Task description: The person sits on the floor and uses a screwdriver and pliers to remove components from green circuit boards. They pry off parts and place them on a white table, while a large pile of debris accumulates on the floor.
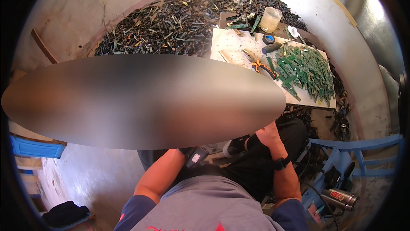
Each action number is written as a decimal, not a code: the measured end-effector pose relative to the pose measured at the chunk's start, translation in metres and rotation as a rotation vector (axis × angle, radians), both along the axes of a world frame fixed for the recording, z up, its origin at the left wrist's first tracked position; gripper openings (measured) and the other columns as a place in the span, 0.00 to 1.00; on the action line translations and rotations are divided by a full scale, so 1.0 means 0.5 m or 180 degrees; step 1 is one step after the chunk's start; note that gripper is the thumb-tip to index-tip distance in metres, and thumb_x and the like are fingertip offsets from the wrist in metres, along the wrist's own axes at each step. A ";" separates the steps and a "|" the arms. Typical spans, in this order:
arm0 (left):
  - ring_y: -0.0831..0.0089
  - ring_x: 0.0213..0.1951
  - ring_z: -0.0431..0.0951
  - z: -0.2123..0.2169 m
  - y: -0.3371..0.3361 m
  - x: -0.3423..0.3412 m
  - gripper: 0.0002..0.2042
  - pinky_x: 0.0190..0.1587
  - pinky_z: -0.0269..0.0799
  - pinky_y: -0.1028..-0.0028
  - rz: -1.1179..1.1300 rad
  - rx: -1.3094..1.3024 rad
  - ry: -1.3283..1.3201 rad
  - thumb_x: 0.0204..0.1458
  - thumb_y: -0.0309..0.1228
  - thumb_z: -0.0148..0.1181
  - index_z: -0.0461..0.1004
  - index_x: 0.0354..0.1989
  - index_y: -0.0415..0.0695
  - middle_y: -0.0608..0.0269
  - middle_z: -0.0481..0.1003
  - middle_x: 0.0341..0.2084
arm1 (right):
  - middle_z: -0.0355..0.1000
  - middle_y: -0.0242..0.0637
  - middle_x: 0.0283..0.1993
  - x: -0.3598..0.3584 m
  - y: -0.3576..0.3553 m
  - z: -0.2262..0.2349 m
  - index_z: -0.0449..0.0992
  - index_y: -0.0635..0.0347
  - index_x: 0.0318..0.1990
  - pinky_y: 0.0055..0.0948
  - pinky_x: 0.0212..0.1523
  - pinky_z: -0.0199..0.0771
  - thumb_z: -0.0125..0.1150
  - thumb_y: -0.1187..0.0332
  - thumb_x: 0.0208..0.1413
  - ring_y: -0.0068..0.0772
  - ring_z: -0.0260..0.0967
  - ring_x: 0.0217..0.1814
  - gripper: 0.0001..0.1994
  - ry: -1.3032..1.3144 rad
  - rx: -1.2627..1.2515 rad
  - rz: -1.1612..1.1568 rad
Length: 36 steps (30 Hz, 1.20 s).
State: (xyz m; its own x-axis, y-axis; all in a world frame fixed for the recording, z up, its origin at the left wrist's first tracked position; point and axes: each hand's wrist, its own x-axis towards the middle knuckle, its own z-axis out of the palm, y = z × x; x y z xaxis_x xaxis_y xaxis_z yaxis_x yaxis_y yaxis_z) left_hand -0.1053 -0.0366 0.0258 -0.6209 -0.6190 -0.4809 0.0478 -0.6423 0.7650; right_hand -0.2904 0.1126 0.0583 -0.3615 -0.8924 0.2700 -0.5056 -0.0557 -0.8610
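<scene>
Green strips (305,73) lie gathered on the white counter (220,41); the dark pieces (158,26) left of that counter seem the larger share left. The right hand (267,135), nearer than the counter, is partly blurred, the left hand hidden: I cannot tell their grip.

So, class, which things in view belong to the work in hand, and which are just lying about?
Likely in the work, judged by placement as blur covers the middle: green circuit-board strips, orange-handled pliers, screwdriver, heap of dark strips, dark device over the lap.

Seemingly just lying about: metal flask, black cloth.
</scene>
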 end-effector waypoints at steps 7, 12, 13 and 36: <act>0.80 0.12 0.54 -0.009 0.010 0.009 0.23 0.22 0.61 0.75 0.0009 0.0098 -0.0143 0.62 0.53 0.42 0.63 0.25 0.46 0.71 0.59 0.13 | 0.65 0.44 0.20 -0.004 -0.015 0.015 0.74 0.64 0.40 0.31 0.24 0.65 0.56 0.69 0.58 0.36 0.65 0.20 0.08 0.0482 0.0190 -0.0526; 0.80 0.13 0.55 -0.001 0.015 -0.001 0.23 0.22 0.61 0.75 0.0100 0.0171 -0.0236 0.62 0.53 0.42 0.63 0.25 0.46 0.71 0.59 0.13 | 0.67 0.49 0.24 -0.004 -0.019 -0.041 0.74 0.62 0.39 0.36 0.26 0.67 0.57 0.68 0.56 0.50 0.68 0.25 0.08 0.0611 0.0171 -0.0469; 0.80 0.13 0.55 -0.002 0.014 0.000 0.22 0.22 0.61 0.75 0.0101 0.0214 -0.0251 0.61 0.53 0.42 0.63 0.26 0.46 0.71 0.59 0.14 | 0.67 0.48 0.24 -0.008 -0.024 -0.028 0.74 0.62 0.39 0.36 0.26 0.66 0.57 0.67 0.56 0.50 0.67 0.24 0.08 0.0515 0.0186 -0.0419; 0.80 0.13 0.53 -0.005 -0.004 -0.016 0.22 0.27 0.59 0.74 -0.0208 0.1259 0.0482 0.62 0.54 0.35 0.62 0.28 0.49 0.73 0.58 0.15 | 0.63 0.36 0.19 -0.005 -0.040 -0.006 0.75 0.66 0.39 0.27 0.24 0.60 0.55 0.66 0.57 0.23 0.58 0.22 0.11 -0.0380 0.0900 -0.0335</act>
